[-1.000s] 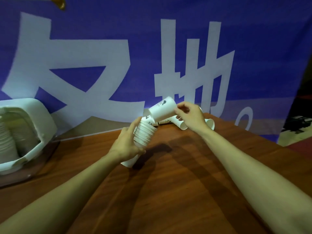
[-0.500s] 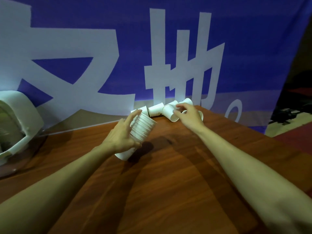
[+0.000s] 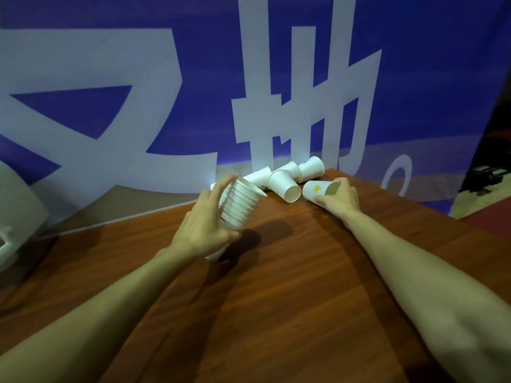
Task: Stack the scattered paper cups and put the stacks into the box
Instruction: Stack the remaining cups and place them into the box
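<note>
Our left hand curls closed in a tight grasp, forearm angled inward; our right hand reaches far forward, fingers pinching, arm extended.

Dim, bluish cast overall. Light came from above/behind; arms and stack threw soft dark shadows across the table. Small bright glare spots on the banner behind the cups. Wide-angle bending at edges; box at left blurred, forearms soft.
</note>
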Demonstrator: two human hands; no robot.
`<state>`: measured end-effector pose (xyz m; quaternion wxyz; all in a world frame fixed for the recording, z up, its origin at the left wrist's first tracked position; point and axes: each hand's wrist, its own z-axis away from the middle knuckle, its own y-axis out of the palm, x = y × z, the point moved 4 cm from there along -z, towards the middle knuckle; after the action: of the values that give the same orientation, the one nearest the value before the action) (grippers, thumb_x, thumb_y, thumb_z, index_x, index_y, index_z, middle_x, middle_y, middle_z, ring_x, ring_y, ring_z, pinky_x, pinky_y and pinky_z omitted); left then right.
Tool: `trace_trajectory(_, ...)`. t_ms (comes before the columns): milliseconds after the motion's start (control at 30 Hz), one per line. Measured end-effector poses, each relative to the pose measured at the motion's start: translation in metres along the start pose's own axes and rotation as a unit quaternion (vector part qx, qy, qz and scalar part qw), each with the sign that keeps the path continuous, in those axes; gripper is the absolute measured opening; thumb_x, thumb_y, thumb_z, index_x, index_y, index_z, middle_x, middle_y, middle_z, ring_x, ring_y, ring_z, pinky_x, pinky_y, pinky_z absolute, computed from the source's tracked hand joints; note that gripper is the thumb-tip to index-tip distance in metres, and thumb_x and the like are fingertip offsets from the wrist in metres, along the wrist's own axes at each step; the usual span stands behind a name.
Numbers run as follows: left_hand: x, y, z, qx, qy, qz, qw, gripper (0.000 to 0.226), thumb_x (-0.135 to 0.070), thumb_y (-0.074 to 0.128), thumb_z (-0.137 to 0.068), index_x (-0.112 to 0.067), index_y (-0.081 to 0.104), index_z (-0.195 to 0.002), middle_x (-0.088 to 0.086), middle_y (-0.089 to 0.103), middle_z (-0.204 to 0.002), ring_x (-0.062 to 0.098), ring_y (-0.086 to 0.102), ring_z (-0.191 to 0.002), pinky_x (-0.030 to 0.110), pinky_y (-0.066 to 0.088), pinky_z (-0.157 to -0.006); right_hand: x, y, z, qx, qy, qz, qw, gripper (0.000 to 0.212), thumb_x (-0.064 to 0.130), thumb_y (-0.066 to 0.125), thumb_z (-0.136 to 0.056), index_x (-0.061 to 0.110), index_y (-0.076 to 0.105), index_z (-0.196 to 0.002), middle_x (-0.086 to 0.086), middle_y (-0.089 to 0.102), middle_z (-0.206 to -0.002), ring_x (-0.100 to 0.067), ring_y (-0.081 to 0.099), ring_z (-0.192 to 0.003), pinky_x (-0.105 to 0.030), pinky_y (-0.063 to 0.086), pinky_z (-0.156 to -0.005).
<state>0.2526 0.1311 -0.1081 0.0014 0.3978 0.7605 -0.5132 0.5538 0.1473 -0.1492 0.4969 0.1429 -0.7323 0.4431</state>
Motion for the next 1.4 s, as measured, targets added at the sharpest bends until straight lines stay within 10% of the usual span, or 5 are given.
trace_trajectory(300,0.024,-0.034,0.040,-0.015,-0.061,0.033,0.997,0.115,-0.019,0.087,-0.059,-0.050,0.012,-0.142,0.007,0.047,-0.125,0.024,0.048,-0.112,0.040,0.046,-0.087,0.097,0.020,0.073,0.070,-0.122,-0.264,0.954,0.054,0.048,0.063,-0.087,0.017,0.047,-0.127,-0.002,0.052,-0.121,-0.019,0.062,-0.098,-0.037,0.059,-0.075)
trace_trajectory(767,0.029,-0.078,0.087,0.007,-0.056,0.047,0.997,0.123,-0.015,0.088,-0.052,-0.035,0.014,-0.148,0.004,0.049,-0.134,0.023,0.051,-0.118,0.044,0.049,-0.093,0.156,0.074,0.174,0.387,-0.295,0.048,0.872,0.072,0.074,0.024,-0.089,0.029,0.047,-0.139,0.013,0.047,-0.143,-0.006,0.040,-0.131,-0.031,0.026,-0.111)
trace_trajectory(1100,0.041,-0.051,0.039,-0.069,-0.071,0.140,0.985,0.059,-0.002,0.079,-0.053,-0.013,0.053,-0.105,0.003,0.060,-0.084,0.018,0.059,-0.071,0.026,0.049,-0.055,0.091,0.055,0.044,0.043,-0.155,0.060,0.985,0.069,0.042,0.068,-0.083,0.010,0.040,-0.138,-0.013,0.045,-0.139,-0.030,0.040,-0.128,-0.040,0.037,-0.104)
trace_trajectory(1267,0.061,-0.027,0.003,-0.069,-0.083,0.154,0.982,0.076,-0.012,0.086,-0.060,-0.026,0.043,-0.121,-0.013,0.053,-0.102,0.002,0.055,-0.091,0.013,0.042,-0.073,0.072,0.073,-0.014,-0.013,-0.124,0.094,0.988,0.076,0.047,0.066,-0.083,0.010,0.033,-0.141,-0.014,0.045,-0.138,-0.032,0.037,-0.129,-0.043,0.036,-0.101)
trace_trajectory(1400,0.073,-0.008,-0.018,-0.033,-0.102,0.169,0.980,0.079,-0.038,0.082,-0.068,-0.034,0.040,-0.134,-0.005,0.054,-0.122,0.014,0.056,-0.108,0.042,0.050,-0.091,0.051,0.087,-0.038,-0.009,-0.087,0.133,0.987,0.069,0.047,0.064,-0.085,0.013,0.037,-0.137,-0.011,0.051,-0.135,-0.034,0.042,-0.127,-0.045,0.032,-0.100)
